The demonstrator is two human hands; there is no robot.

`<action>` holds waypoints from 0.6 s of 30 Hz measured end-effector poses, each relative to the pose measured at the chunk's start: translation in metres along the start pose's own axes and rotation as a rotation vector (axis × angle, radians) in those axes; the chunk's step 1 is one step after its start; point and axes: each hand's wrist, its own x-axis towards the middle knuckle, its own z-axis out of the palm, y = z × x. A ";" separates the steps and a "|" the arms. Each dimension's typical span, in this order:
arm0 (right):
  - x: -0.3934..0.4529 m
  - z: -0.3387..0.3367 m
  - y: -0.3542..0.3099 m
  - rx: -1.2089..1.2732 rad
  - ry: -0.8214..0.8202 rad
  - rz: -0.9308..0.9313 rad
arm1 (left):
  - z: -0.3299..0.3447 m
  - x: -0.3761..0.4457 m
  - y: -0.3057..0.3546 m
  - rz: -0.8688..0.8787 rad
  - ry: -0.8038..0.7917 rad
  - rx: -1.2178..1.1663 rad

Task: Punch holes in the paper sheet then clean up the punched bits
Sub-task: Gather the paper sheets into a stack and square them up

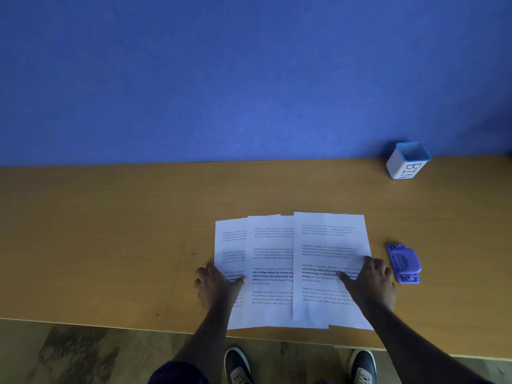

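Three printed paper sheets [273, 259] lie fanned and overlapping near the front edge of the wooden table [110, 231]. My left hand [219, 284] rests flat on the left edge of the leftmost sheet, fingers spread. The rightmost sheet [329, 245] lies on top, and my right hand [368, 281] presses flat on its right side with fingers apart. A purple hole punch [404, 263] sits on the table just right of my right hand, untouched. Neither hand holds anything.
A small white bin with a blue rim [407, 162], lettered "BIN", stands at the back right against the blue wall [249, 79]. The table's front edge [138, 327] runs just below the sheets; my shoes [238, 367] show on the floor.
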 end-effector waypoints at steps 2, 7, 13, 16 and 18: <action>0.003 0.001 0.001 0.019 0.007 -0.011 | 0.002 0.000 0.002 0.018 0.005 -0.031; 0.005 0.002 -0.003 0.057 0.052 0.090 | -0.001 0.004 0.004 0.030 -0.017 -0.078; 0.006 0.003 -0.012 0.108 -0.007 0.142 | -0.004 0.007 0.004 0.014 -0.029 -0.133; 0.008 0.003 -0.014 0.161 -0.017 0.091 | -0.003 0.006 0.007 0.048 -0.012 -0.135; 0.008 0.003 -0.014 0.204 0.016 0.091 | -0.001 0.004 0.008 0.083 0.012 -0.113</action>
